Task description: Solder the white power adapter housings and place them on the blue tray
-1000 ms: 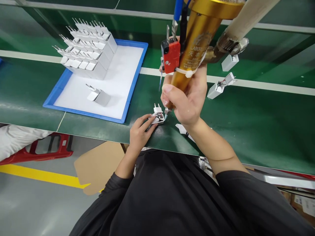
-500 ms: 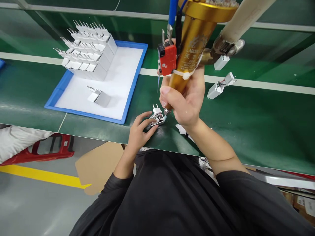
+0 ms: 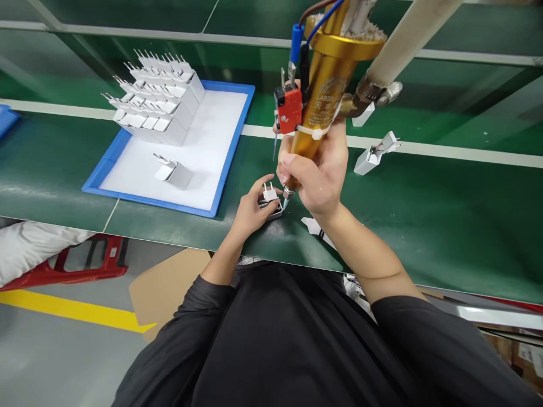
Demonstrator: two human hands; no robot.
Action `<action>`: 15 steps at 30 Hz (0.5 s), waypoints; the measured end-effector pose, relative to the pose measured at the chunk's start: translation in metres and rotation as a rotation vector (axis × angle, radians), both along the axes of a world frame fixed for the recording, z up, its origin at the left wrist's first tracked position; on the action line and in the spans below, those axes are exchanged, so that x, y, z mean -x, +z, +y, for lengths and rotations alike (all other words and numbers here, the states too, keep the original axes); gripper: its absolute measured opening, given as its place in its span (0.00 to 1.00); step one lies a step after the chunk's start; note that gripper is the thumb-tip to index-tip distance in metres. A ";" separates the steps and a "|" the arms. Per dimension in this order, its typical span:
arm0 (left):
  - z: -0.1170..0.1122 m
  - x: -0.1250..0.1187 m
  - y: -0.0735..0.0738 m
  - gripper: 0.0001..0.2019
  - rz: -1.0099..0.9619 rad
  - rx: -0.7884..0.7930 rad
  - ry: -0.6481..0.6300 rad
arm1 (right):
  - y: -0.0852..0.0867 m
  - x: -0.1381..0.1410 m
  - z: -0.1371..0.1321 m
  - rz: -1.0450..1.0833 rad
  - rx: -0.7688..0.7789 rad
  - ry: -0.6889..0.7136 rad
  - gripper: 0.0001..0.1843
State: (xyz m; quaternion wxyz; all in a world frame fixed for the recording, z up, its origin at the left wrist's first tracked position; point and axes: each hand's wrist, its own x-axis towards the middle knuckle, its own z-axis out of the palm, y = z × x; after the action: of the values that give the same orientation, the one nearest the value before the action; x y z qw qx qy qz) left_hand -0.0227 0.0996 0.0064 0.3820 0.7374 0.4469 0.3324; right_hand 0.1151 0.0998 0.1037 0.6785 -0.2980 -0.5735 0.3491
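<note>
My right hand (image 3: 318, 175) is wrapped round a gold tool (image 3: 324, 96) with a red switch block (image 3: 288, 110) strapped to its side. The tool's small tip points down beside a white two-pin plug part (image 3: 270, 195). My left hand (image 3: 251, 212) grips that plug part and its open white casing (image 3: 274, 210) on the green bench, fingers curled over them. The tip stands just to the right of the casing, close to it.
A blue tray (image 3: 231, 150) with a white liner sits to the left, holding several stacked white chargers (image 3: 156, 104) and one lone charger (image 3: 173, 171). Two more open white casings, one (image 3: 373, 155) and another (image 3: 362, 115), lie at the right. A white scrap (image 3: 316, 226) lies near my right wrist.
My left hand has closed further over the plug part and casing. The tool has lifted slightly and stands more upright. The view has shifted a little downward.
</note>
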 end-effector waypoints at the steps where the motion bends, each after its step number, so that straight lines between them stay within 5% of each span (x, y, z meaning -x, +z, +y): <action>1: -0.002 0.000 0.003 0.28 0.031 -0.053 0.015 | 0.000 0.000 0.000 -0.008 0.000 -0.008 0.19; 7: -0.014 0.011 0.022 0.27 0.282 -0.365 -0.110 | 0.001 -0.001 0.001 0.002 -0.009 -0.017 0.17; 11: -0.020 0.016 0.030 0.18 0.385 -0.389 -0.175 | 0.000 -0.002 0.001 -0.009 0.016 -0.025 0.15; 15: -0.025 0.013 0.025 0.16 0.380 -0.355 -0.072 | 0.002 -0.002 0.000 -0.014 0.046 -0.034 0.14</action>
State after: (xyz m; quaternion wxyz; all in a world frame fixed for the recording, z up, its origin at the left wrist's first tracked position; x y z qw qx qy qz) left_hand -0.0354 0.0745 0.0316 0.1676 0.8575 0.4188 0.2474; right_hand 0.1175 0.0998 0.1059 0.6732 -0.3256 -0.5649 0.3488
